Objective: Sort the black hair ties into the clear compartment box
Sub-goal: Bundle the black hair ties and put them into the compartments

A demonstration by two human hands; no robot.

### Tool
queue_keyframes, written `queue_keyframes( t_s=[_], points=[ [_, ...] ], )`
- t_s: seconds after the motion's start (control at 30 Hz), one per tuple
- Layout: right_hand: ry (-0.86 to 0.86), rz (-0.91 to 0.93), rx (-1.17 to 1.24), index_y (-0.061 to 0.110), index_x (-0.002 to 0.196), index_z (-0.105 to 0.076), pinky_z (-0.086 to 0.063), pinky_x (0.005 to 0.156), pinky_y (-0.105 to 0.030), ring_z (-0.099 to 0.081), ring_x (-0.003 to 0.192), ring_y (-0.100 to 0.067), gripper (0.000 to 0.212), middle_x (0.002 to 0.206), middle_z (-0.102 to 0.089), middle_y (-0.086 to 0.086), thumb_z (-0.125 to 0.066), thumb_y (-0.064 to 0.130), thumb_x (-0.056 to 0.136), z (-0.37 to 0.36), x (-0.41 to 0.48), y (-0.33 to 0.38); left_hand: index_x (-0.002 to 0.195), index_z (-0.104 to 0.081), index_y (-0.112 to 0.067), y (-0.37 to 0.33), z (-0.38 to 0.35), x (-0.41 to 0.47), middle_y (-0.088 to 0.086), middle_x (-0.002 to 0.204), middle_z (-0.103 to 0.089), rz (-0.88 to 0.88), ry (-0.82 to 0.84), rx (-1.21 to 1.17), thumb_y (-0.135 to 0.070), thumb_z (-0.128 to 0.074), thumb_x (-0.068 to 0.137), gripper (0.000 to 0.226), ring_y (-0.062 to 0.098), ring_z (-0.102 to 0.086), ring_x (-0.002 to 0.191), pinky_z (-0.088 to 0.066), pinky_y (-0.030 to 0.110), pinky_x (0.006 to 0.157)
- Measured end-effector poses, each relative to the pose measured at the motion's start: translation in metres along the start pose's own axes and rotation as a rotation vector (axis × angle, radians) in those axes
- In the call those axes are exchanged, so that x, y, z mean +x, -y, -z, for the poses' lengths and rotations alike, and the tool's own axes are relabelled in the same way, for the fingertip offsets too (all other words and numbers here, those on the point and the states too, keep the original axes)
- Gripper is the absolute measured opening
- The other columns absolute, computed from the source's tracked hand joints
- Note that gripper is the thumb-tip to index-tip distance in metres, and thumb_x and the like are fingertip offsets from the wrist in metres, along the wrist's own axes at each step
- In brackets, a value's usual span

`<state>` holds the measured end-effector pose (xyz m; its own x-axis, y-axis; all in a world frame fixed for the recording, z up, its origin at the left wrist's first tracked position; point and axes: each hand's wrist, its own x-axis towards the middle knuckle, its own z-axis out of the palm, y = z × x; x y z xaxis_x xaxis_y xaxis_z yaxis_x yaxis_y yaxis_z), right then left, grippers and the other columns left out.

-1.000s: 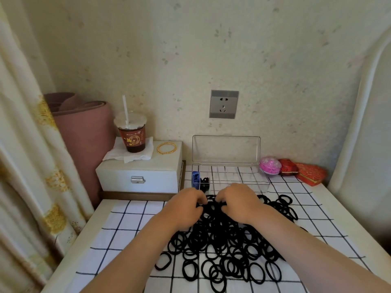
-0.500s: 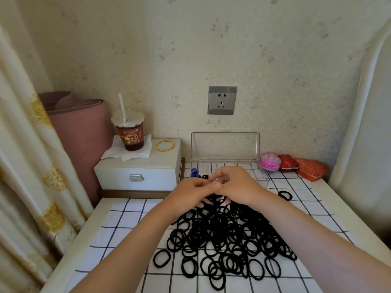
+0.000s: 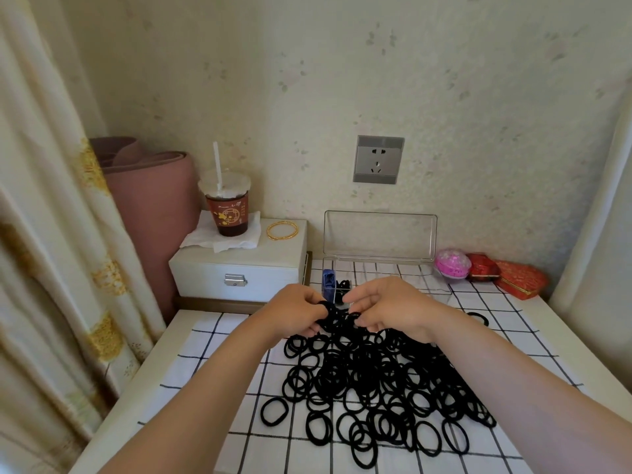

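I'm seeing both hands curling knuckles-up at the pile's far edge: left hand (image 3: 297, 311) and right hand (image 3: 388, 307) each pinching black hair ties (image 3: 369, 378) in a closed grip, near the clear compartment box (image 3: 379, 265) on the worktop (image 3: 212, 340).

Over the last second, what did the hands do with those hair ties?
The left hand and right hand lifted from pressing on the pile of hair ties and came together nearer the clear box, pinching a small bunch between their fingertips. The pile, the cup and the bangle stayed put.
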<state>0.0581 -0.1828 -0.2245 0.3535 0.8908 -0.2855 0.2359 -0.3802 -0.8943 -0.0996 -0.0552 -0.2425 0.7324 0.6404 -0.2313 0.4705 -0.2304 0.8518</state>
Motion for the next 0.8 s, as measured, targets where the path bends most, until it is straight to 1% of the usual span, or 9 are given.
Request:
queue_keyframes(
  t_s=[0.07,0.17,0.27,0.33,0.4,0.47,0.57,0.63,0.8],
  points=[
    [0.047,-0.013,0.043,0.011,0.108,-0.073,-0.052,0.063,-0.022,-0.065,0.071,-0.011,0.043,0.099,-0.071,-0.008,-0.066,-0.019,0.078,-0.004,0.001,0.0,0.102,-0.069,-0.006,0.002,0.001,0.001,0.012,0.089,-0.073,-0.018,-0.018,0.055,-0.015,-0.064,0.093,0.014,0.012,-0.068,0.068,-0.061,0.031,0.078],
    [0.083,-0.015,0.003,0.011,0.113,-0.072,-0.052,0.062,-0.02,-0.067,0.073,-0.008,0.044,0.102,-0.073,-0.005,-0.065,-0.017,0.08,-0.011,0.005,0.0,0.097,-0.071,-0.009,0.005,0.004,0.001,0.009,0.084,-0.073,-0.048,-0.039,0.164,-0.024,-0.062,0.094,0.018,0.012,-0.066,0.066,-0.052,0.024,0.064],
    [0.024,0.077,-0.428,0.019,0.12,-0.07,-0.052,0.078,-0.016,-0.067,0.092,-0.004,0.045,0.116,-0.072,0.001,-0.067,-0.007,0.083,-0.019,0.014,-0.005,0.097,-0.07,-0.004,0.007,0.005,0.0,0.006,0.077,-0.065,-0.057,-0.07,0.233,-0.024,-0.059,0.095,0.023,0.015,-0.058,0.068,-0.049,0.029,0.07],
    [-0.039,0.16,-0.747,0.019,0.124,-0.068,-0.043,0.091,-0.014,-0.062,0.11,-0.009,0.044,0.126,-0.066,0.003,-0.067,0.0,0.085,-0.023,0.017,-0.009,0.099,-0.071,-0.004,0.008,0.005,0.001,0.006,0.081,-0.064,-0.04,-0.067,0.254,-0.021,-0.058,0.095,0.021,0.017,-0.058,0.072,-0.053,0.033,0.076],
    [-0.056,0.213,-0.909,0.018,0.128,-0.066,-0.038,0.096,-0.016,-0.057,0.12,-0.015,0.042,0.132,-0.06,0.001,-0.07,0.01,0.087,-0.025,0.02,-0.012,0.1,-0.071,-0.004,0.009,0.007,0.0,0.008,0.085,-0.065,-0.026,-0.054,0.251,-0.019,-0.058,0.093,0.021,0.018,-0.059,0.074,-0.056,0.038,0.082],
    [-0.035,0.2,-1.027,0.019,0.127,-0.067,-0.044,0.101,-0.026,-0.056,0.119,-0.02,0.041,0.131,-0.057,-0.001,-0.072,0.023,0.087,-0.027,0.022,-0.013,0.098,-0.071,-0.006,0.009,0.008,0.0,0.009,0.088,-0.069,-0.018,-0.053,0.218,-0.017,-0.06,0.09,0.017,0.022,-0.065,0.078,-0.058,0.042,0.086],
    [-0.053,0.168,-1.187,0.018,0.108,-0.072,-0.053,0.084,-0.036,-0.059,0.099,-0.022,0.025,0.112,-0.057,-0.002,-0.069,0.03,0.086,-0.032,0.021,-0.01,0.092,-0.072,-0.011,0.007,0.009,-0.001,0.015,0.096,-0.073,-0.017,-0.064,0.176,-0.016,-0.064,0.088,0.01,0.029,-0.071,0.092,-0.059,0.045,0.085],
    [-0.086,0.166,-1.224,0.015,0.1,-0.072,-0.053,0.076,-0.033,-0.06,0.092,-0.021,0.017,0.106,-0.059,-0.002,-0.065,0.023,0.086,-0.034,0.021,-0.007,0.089,-0.071,-0.01,0.006,0.009,-0.001,0.017,0.095,-0.074,-0.01,-0.069,0.152,-0.018,-0.064,0.089,0.011,0.029,-0.072,0.09,-0.06,0.044,0.084],
    [-0.119,0.154,-0.931,0.023,0.094,-0.074,-0.056,0.085,-0.031,-0.064,0.093,-0.012,0.014,0.101,-0.068,0.009,-0.066,0.019,0.084,-0.025,0.011,0.002,0.096,-0.071,0.001,0.004,0.007,-0.002,0.019,0.09,-0.075,0.012,-0.117,0.159,-0.024,-0.063,0.09,0.026,0.027,-0.074,0.081,-0.06,0.041,0.082]
  ],
)
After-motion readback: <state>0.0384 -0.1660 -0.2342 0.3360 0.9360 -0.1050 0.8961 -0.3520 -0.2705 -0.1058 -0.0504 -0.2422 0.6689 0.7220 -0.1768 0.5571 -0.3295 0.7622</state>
